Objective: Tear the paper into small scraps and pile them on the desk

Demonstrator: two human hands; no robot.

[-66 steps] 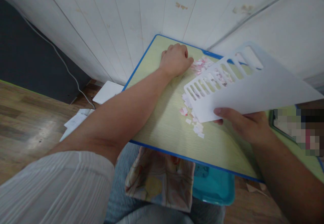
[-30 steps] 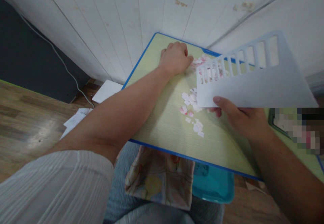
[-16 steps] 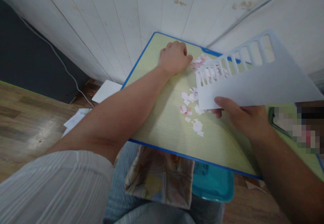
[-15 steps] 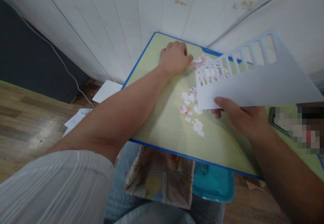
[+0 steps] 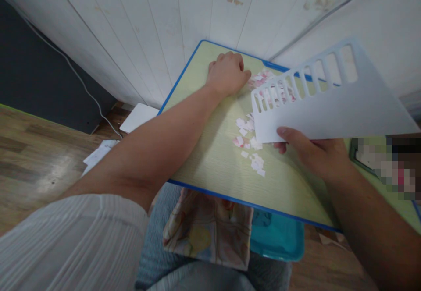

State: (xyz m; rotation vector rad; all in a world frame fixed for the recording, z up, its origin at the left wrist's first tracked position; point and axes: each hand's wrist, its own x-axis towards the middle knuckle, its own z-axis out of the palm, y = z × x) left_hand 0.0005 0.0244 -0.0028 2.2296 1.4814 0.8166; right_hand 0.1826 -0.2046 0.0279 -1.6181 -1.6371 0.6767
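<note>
head view, right hand (image 5: 311,155): clamped on slotted sheet (image 5: 305,115), thumb on top
slotted sheet: one, white, tilted over table (image 5: 210,164), swung higher since two seconds ago, uncovering more paper scraps (image 5: 257,164)
left hand (image 5: 226,74): unmoved, curled on table beside scraps; cannot tell whether gripping anything
hands: two
paper scraps: too overlapped to count
teal basin (image 5: 286,238): one, below table edge

White sleeve (image 5: 79,243) (finely ribbed along its length), blue-grey legwear (image 5: 157,240).
</note>
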